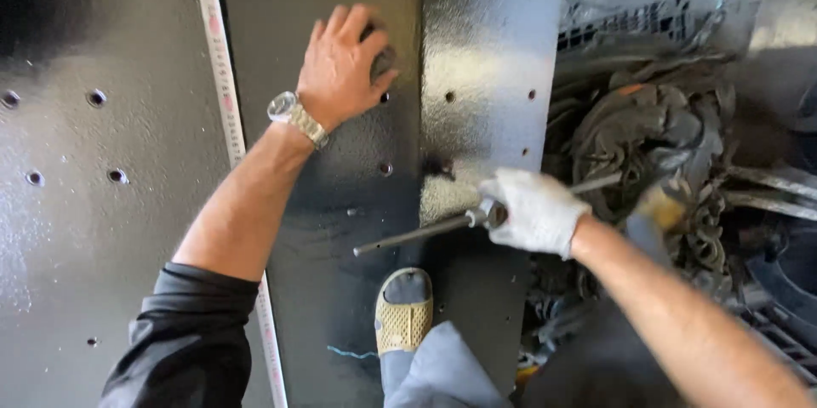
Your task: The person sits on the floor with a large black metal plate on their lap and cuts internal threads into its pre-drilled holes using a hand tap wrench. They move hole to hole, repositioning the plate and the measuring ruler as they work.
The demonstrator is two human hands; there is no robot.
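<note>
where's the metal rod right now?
In the head view, the metal rod is right of centre, gripped by the gloved right hand. Its free end slants down-left over the black painted steel plate, just above the yellow sandal.

Metal workshop, black painted steel plates with drilled holes, scrap heap, measuring tape
</note>
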